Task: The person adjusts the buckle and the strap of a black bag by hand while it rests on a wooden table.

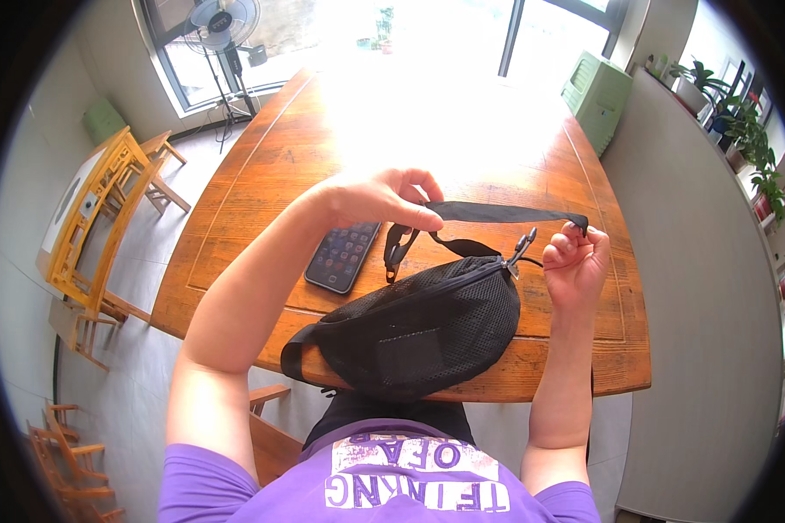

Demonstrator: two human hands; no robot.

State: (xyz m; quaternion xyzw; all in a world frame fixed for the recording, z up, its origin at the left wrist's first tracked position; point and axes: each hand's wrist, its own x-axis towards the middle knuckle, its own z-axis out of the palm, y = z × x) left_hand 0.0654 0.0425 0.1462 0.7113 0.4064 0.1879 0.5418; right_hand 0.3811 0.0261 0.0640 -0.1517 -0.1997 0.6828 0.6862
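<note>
A black mesh waist bag (425, 327) lies on the wooden table (268, 196) at its near edge, its zipper running along the top. Above the bag, a black webbing strap (507, 212) is stretched between my two hands. My left hand (392, 199) pinches one part of it between thumb and fingers. At the other side, my right hand (577, 261) grips the strap's folded end with its fingertips. Below my left hand hangs a black plastic buckle (394, 261) on the webbing. A smartphone (343, 255) with a lit screen lies partly under my left wrist.
A standing fan (220, 23) is beyond the table's far left corner. Wooden benches and a yellow wooden table (98, 216) stand at left. A pale green appliance (595, 98) is at far right, beside a partition (693, 274) topped with potted plants (693, 88). Glare covers the table's far part.
</note>
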